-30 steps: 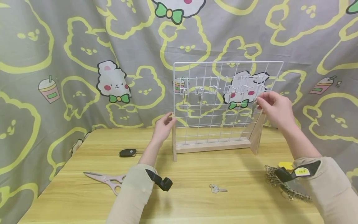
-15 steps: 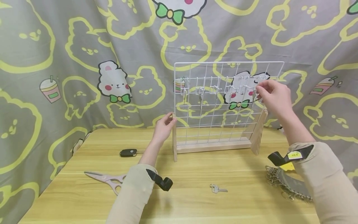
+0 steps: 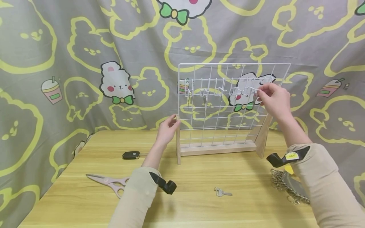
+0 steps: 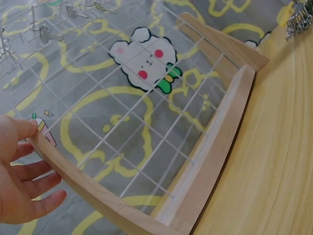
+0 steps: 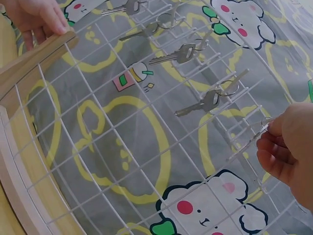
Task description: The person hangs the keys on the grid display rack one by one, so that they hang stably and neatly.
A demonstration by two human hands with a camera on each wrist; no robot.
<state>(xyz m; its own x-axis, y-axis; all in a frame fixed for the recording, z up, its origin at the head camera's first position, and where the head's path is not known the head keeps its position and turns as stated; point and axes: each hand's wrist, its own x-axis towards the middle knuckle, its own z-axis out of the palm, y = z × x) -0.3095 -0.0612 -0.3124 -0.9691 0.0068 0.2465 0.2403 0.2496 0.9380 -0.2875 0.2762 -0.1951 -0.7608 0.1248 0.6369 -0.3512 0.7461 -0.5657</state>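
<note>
A white wire grid rack (image 3: pixel 216 117) with wooden side posts stands upright on the table. My left hand (image 3: pixel 166 130) grips the top of its left wooden post (image 4: pixel 93 188), thumb and fingers on either side. At the rack's right part my right hand (image 3: pixel 276 100) pinches a key (image 3: pixel 254 100) by its small ring, close by the row of white hooks (image 3: pixel 236 91). The right wrist view shows this key (image 5: pixel 247 143) nearly edge-on, hanging from the fingertips. Several other keys (image 5: pixel 208 101) hang by rings from the hooks further left.
A single key (image 3: pixel 222 192) lies on the table (image 3: pixel 194 212) in front of the rack. Pink scissors (image 3: pixel 106 181) and a black car key (image 3: pixel 131 155) lie at the left. A bunch of metal chain (image 3: pixel 280 182) sits under the right forearm. A patterned curtain (image 3: pixel 148 47) hangs behind.
My right hand has risen with the key from below the hooks to their level, then shifted left along the row. The left hand keeps its place on the post.
</note>
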